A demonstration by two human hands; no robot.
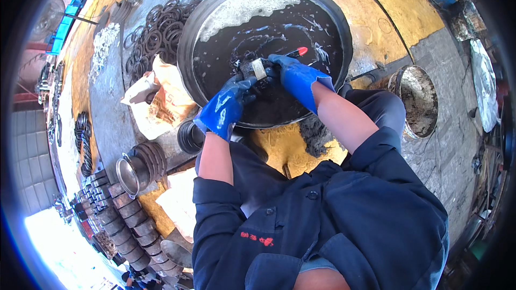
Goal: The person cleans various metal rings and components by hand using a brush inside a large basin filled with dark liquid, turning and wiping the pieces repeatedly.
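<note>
Over a wide round basin (pixel 185 48) of dark liquid, both my hands wear blue rubber gloves. My left hand (pixel 228 102) is closed on a small ring-shaped part (pixel 259 69), which shows a pale, shiny band; its far side is hidden by the fingers. My right hand (pixel 295 75) presses against the right side of that part with bent fingers. From the right glove sticks out a black handle with a red end (pixel 302 51); the working end of this tool is hidden. White foam (pixel 247 8) floats along the basin's far side.
Left of the basin lie a heap of black rings (pixel 161 32) and a crumpled paper sack (pixel 166 94). Stacked metal rings (pixel 129 220) stand at lower left, near a round metal sieve-like ring (pixel 128 174). A dirty bucket (pixel 419 102) stands by my right knee.
</note>
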